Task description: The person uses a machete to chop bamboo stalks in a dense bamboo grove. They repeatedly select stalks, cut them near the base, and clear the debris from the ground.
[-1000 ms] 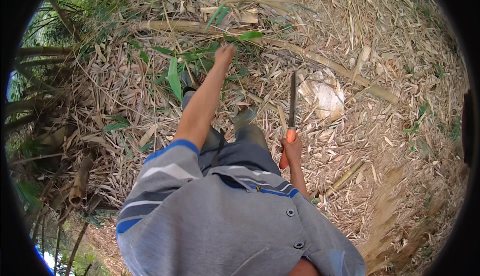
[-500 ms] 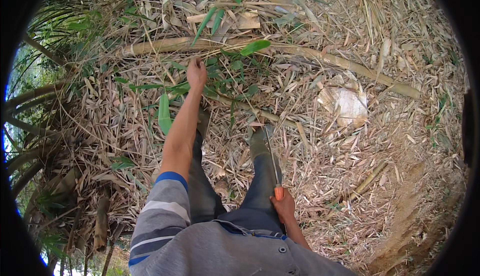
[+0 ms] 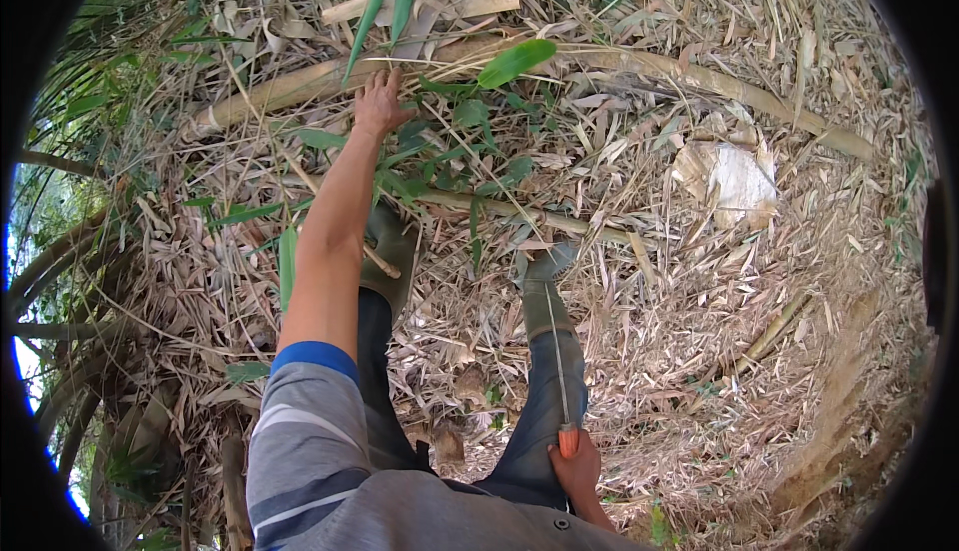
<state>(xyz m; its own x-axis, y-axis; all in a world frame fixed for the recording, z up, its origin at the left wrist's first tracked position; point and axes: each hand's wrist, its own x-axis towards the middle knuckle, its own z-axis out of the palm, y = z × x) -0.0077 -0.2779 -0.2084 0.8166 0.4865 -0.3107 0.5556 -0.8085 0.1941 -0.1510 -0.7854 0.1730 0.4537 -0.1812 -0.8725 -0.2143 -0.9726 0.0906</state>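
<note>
My left hand (image 3: 382,103) reaches forward with its fingers spread, holding nothing. It is just in front of a long, dry bamboo pole (image 3: 285,89) lying across the litter; whether the fingertips touch it I cannot tell. Green leafy stems (image 3: 440,151) lie beside and below this hand, and two long narrow leaves (image 3: 385,16) are just beyond it. Low at my right thigh, my right hand (image 3: 578,466) is closed round the orange handle of a long-bladed knife (image 3: 559,366). The blade appears as a thin line pointing forward along my right leg toward the boot.
My boots (image 3: 395,241) stand apart on dry leaf litter. A thinner pole (image 3: 499,209) lies across the ground just ahead of them. To the right are a pale cut stump (image 3: 741,186) and a short stick (image 3: 769,336). Thick stems (image 3: 60,331) crowd the left edge.
My left hand has stretched farther forward toward the bamboo pole, its curled fingers now spread. The right hand keeps hold of the knife, lower in the picture. The view has shifted slightly.
</note>
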